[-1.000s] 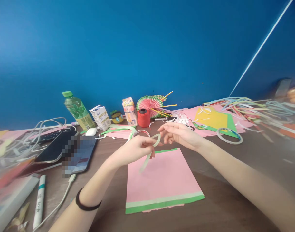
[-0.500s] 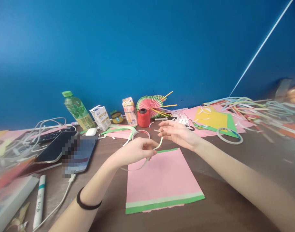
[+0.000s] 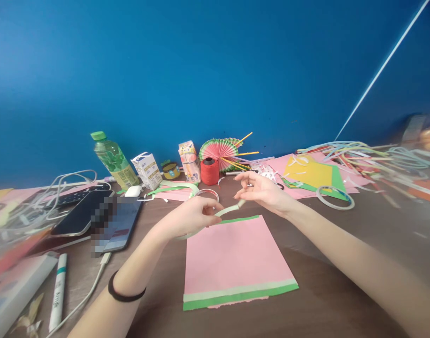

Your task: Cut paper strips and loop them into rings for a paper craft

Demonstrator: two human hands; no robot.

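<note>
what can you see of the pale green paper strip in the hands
The pale green paper strip is thin, narrow and flexible, looking like cut craft paper. It is held in the air above the far edge of the pink sheet, bowed in a shallow curve. The left hand pinches it along its nearer stretch, with a loose tail curling out below the fingers. The right hand pinches its far end between fingertips. It does not appear to rest on the table.
</note>
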